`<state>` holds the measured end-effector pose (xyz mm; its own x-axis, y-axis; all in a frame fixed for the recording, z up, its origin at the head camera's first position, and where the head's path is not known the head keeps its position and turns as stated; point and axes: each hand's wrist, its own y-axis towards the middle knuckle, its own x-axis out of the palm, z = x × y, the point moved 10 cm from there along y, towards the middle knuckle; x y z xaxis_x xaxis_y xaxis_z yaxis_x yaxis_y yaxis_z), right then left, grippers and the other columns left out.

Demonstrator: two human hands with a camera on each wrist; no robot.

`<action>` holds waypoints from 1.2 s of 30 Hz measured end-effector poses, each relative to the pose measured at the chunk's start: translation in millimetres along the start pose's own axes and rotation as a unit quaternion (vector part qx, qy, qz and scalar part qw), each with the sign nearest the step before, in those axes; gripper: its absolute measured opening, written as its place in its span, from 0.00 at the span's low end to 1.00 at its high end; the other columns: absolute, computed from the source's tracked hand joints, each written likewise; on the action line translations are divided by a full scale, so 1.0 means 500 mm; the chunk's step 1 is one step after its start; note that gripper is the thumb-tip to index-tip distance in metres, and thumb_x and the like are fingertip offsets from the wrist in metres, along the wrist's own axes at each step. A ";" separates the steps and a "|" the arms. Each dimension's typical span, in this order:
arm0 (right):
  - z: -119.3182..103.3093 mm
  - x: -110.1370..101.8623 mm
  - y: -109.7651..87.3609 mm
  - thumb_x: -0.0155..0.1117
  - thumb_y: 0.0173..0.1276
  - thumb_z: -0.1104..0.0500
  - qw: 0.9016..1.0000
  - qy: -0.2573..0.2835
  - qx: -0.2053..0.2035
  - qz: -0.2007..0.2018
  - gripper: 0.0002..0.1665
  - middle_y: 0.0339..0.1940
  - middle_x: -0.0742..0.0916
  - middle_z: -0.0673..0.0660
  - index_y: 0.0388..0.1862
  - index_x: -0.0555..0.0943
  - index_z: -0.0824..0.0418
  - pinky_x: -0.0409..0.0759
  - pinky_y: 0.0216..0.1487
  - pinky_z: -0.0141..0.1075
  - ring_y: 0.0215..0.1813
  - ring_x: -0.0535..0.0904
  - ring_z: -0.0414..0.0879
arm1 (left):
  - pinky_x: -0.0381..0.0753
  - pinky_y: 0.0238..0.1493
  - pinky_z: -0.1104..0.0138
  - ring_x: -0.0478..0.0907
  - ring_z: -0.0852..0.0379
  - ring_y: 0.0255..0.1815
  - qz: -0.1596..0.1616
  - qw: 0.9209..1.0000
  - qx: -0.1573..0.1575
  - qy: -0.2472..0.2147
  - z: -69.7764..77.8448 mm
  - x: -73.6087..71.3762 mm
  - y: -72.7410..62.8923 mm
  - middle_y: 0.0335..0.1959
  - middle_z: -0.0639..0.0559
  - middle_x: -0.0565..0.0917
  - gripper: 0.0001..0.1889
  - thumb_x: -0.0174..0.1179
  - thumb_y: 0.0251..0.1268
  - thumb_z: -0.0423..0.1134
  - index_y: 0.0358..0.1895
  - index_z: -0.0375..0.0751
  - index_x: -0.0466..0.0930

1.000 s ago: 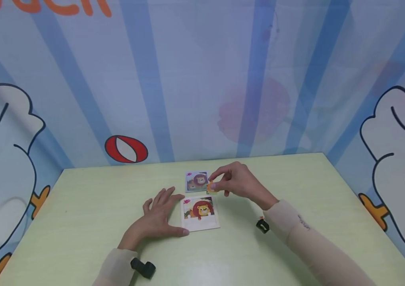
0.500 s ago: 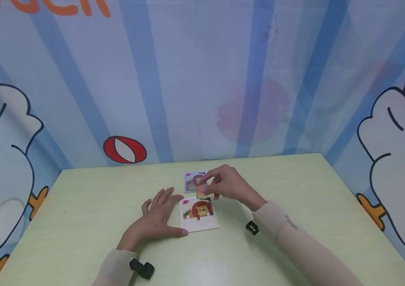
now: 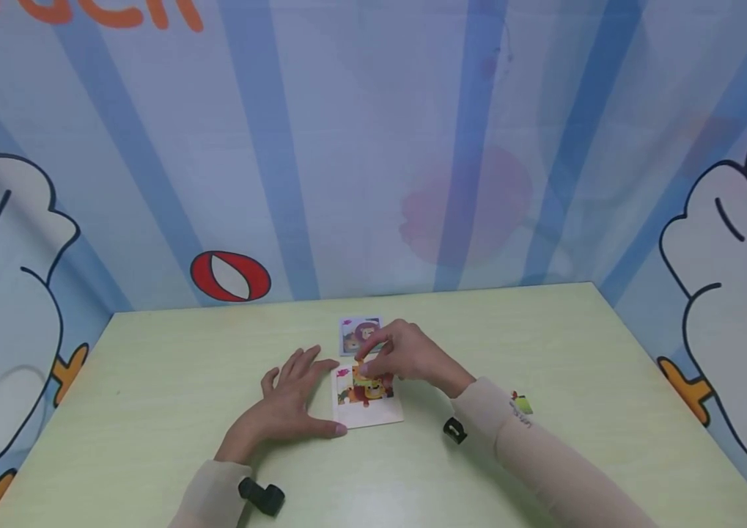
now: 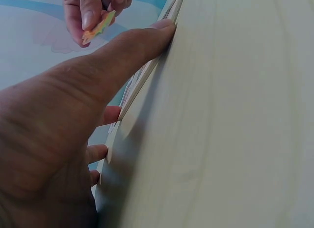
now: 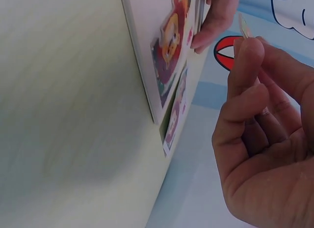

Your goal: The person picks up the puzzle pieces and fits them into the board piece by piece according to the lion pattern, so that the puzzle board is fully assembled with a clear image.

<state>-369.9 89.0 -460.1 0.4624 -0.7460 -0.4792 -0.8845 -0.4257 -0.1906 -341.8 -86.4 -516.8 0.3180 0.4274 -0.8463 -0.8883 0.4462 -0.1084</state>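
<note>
A white puzzle board [image 3: 368,417] with part of a lion picture fitted in its upper half lies flat on the table. My left hand [image 3: 295,402] is spread at the board's left side, thumb and index fingertips at its edge. Over the top of the board, my right hand [image 3: 409,356] pinches a small orange and green puzzle piece [image 4: 99,27] between thumb and index finger. From the right wrist view, that piece is held above the board's surface. A small lion picture card [image 3: 350,340] lies just behind the board, partly hidden by the right hand.
Another puzzle piece [image 3: 522,403], green with some red, lies on the table [image 3: 624,411] beyond the right sleeve. Behind the table's back edge stands a blue striped printed backdrop [image 3: 360,183]. Black wrist cameras sit at both cuffs.
My right hand has moved left and nearer with the puzzle piece, from beside the picture card to over the board. The loose green piece has come into view. The left hand has stayed in place.
</note>
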 end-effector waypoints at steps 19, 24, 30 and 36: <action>0.020 0.066 0.020 0.79 0.68 0.57 0.999 -0.029 0.004 -0.039 0.08 0.24 0.92 0.54 0.45 0.93 0.54 0.74 0.23 0.32 0.21 0.86 0.46 | 0.39 0.81 0.24 0.38 0.35 0.92 0.000 1.000 -0.003 -0.001 0.000 0.000 0.000 0.91 0.45 0.50 0.55 0.79 0.49 0.69 0.82 0.60 0.65; 0.019 0.075 0.018 0.79 0.67 0.57 0.999 -0.027 -0.005 -0.045 0.07 0.26 0.93 0.55 0.43 0.92 0.53 0.82 0.28 0.36 0.23 0.88 0.49 | 0.39 0.81 0.24 0.38 0.35 0.92 0.000 1.000 -0.002 -0.003 0.000 0.001 0.000 0.91 0.45 0.50 0.55 0.79 0.48 0.69 0.82 0.60 0.66; 0.024 0.085 0.018 0.81 0.66 0.58 0.999 -0.027 0.005 -0.045 0.04 0.26 0.92 0.54 0.38 0.91 0.52 0.88 0.32 0.39 0.21 0.87 0.47 | 0.39 0.81 0.24 0.39 0.34 0.92 0.002 1.000 -0.001 -0.004 0.001 0.000 -0.001 0.91 0.45 0.50 0.55 0.79 0.49 0.69 0.81 0.59 0.66; 0.025 0.099 0.019 0.81 0.66 0.59 0.998 -0.026 0.009 -0.056 0.04 0.24 0.91 0.53 0.36 0.91 0.53 0.83 0.30 0.34 0.19 0.84 0.45 | 0.38 0.81 0.24 0.38 0.35 0.92 0.000 1.000 -0.004 -0.002 0.003 -0.001 -0.002 0.91 0.45 0.50 0.55 0.79 0.49 0.68 0.82 0.60 0.66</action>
<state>-356.3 54.5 -496.3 0.5546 -0.6669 -0.4977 -0.8289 -0.4952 -0.2601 -340.6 -86.0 -515.8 0.3196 0.4313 -0.8437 -0.8909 0.4401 -0.1125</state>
